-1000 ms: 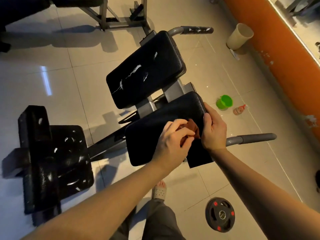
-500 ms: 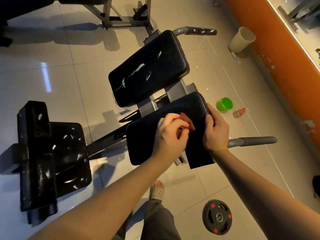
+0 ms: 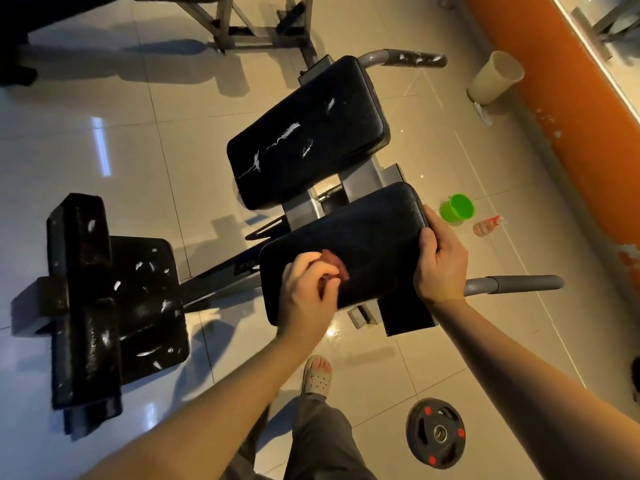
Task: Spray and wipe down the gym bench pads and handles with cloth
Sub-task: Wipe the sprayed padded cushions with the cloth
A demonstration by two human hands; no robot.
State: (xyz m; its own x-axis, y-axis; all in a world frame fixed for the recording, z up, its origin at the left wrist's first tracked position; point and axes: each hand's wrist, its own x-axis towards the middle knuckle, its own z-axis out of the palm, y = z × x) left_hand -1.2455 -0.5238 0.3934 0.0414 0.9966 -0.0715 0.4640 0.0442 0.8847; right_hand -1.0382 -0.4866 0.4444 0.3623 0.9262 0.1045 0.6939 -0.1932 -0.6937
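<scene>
While the left hand (image 3: 308, 289) presses down on the near pad (image 3: 363, 230), the right hand (image 3: 441, 261) holds that pad's right edge. Its thumb lies on top and its fingers bend over the side.

The left hand sits close to the pad's front edge, toward the left end. Between the two hands the top of the pad is bare and dark. Behind it, past a strip of gray metal frame, is the far pad (image 3: 308, 133), which has white streaks on it. The near handle (image 3: 519, 283) sticks out to the right, just beside the right wrist. The far handle (image 3: 412, 59) pokes out behind the far pad.

Shiny floor (image 3: 433, 348) lies open in front of the pad and on its right side. A green cup (image 3: 456, 208) and a spray bottle (image 3: 486, 226) are on the floor near the pad's far right corner. A weight plate (image 3: 437, 433) lies flat by the person's foot.

The cloth (image 3: 334, 266) is reddish brown and bunched up. The left fingers curl tight around it. A bit of it peeks out past the fingertips, on the side toward the right hand, and it touches the pad. The rest is hidden under the hand.
</scene>
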